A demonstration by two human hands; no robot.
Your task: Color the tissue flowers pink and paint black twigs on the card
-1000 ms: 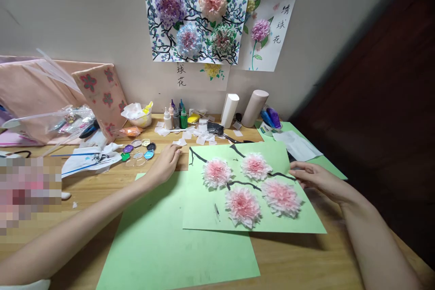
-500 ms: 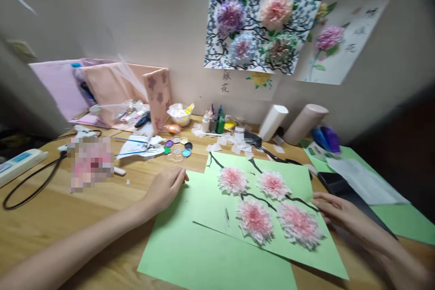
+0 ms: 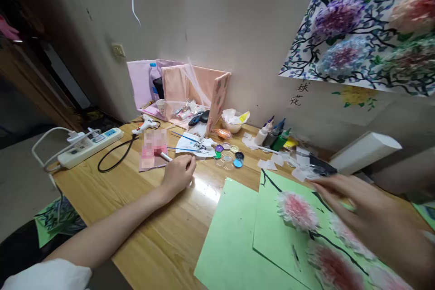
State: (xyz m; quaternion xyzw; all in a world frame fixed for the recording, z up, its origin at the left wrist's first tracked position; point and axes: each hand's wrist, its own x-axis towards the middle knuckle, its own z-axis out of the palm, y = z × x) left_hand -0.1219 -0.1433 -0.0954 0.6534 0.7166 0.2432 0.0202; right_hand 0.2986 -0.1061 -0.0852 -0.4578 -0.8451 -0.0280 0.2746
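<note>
My left hand [image 3: 178,174] rests on the wooden desk with its fingers curled in and nothing visible in them. Just beyond it lies a white stick-like handle [image 3: 166,157], partly on a pink, pixelated item [image 3: 152,149]. Over a green paper sheet [image 3: 272,217], my blurred right hand [image 3: 360,208] hovers, fingers stretched to the left, with no object visible in it. Pink and white paper flowers [image 3: 297,210] and black painted branches [image 3: 272,181] cover that sheet; my right hand hides part of them. Underneath it is a plain green sheet [image 3: 226,235].
Paint pots [image 3: 239,156] and brushes on a stained tissue [image 3: 195,145] lie behind my left hand. Paint bottles [image 3: 280,139], paper scraps [image 3: 268,164] and a white roll [image 3: 367,152] line the wall. A power strip [image 3: 91,147] and glue gun [image 3: 147,124] are at left.
The view has swung left. My right hand has left the flower sheet's right edge and moved left over the flowers. My left hand has shifted left, off the green paper's edge toward the white handle.
</note>
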